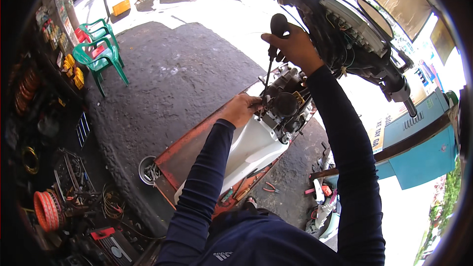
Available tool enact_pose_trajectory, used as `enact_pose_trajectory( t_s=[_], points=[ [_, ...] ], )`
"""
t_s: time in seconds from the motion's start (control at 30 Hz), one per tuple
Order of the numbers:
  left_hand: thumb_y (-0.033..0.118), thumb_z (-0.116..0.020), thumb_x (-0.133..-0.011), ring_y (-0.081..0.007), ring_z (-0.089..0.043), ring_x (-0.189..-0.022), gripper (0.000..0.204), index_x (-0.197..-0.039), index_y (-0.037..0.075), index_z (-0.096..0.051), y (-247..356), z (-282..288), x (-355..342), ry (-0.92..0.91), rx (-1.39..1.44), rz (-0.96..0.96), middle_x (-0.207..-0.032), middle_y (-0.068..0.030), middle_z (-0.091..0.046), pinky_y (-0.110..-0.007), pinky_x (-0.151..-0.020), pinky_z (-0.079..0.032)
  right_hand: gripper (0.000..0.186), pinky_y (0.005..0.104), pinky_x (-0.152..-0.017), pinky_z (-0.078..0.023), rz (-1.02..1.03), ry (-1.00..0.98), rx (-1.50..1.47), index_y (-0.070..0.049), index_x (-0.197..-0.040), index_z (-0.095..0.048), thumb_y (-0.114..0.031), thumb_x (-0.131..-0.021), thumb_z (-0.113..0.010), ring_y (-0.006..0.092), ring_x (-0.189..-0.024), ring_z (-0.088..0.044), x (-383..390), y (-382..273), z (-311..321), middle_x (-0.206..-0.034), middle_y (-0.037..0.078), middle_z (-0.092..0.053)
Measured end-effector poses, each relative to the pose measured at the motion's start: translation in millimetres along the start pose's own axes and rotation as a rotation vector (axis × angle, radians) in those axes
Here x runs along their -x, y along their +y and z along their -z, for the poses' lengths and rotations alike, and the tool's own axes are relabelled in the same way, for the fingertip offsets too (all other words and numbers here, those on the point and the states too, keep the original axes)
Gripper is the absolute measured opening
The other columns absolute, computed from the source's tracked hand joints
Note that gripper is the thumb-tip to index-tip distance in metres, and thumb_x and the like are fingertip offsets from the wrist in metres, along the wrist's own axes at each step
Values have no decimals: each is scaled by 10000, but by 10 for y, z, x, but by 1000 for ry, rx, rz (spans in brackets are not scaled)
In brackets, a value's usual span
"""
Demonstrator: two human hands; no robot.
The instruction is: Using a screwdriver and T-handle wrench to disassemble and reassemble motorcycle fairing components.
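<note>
Below me stands a partly stripped scooter with a white body panel (253, 147) and an exposed dark engine section (286, 103). My right hand (299, 49) is raised above it, closed round the black handle of a screwdriver (279, 24). Its thin shaft points down into the mechanical parts, where the tip is hard to see. Close to that lower end, my left hand (240, 110) has its fingers pinched together against the parts. Whatever those fingers hold is hidden. The scooter's bare handlebar assembly (340, 29), with loose wires, rises just right of my right hand.
The scooter is on a red-edged lift platform (170, 160). A bowl of small metal parts (149, 170) sits at its left corner, and pliers (271, 187) lie on the floor to the right. Green chairs (101, 56), a blue cabinet (419, 152) and shelves of parts stand around.
</note>
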State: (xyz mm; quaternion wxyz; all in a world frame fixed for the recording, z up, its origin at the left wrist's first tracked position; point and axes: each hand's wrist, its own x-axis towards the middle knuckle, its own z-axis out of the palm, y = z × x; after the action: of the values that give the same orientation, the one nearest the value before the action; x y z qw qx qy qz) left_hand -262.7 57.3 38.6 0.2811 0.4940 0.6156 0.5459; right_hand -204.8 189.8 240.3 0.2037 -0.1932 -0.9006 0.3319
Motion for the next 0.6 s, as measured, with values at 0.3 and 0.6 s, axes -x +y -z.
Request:
enact_pose_trajectory(
  t_s=[0.3,0.6],
  points=[
    [12,-558,-861,-94,-602,-841,228,-1077,19,-631,-44,-30,-44,-17,-112,-61,-909,-71,-688,-259,-805,-465,231,259,-492,-463,105,354,-485,10,-810,-576,-216,-845,-610,120,-569,-591,-306,-61,-125,-685,73,-606],
    [-2,-564,-852,-89,-595,-808,201,-1036,10,-643,-29,-24,1,35,-90,-90,-867,-56,-684,-253,-774,-465,271,249,-406,-344,-77,-217,-1182,-95,-733,-506,-302,-900,-554,102,-459,-451,-391,11,-1,-580,15,-480]
  ],
)
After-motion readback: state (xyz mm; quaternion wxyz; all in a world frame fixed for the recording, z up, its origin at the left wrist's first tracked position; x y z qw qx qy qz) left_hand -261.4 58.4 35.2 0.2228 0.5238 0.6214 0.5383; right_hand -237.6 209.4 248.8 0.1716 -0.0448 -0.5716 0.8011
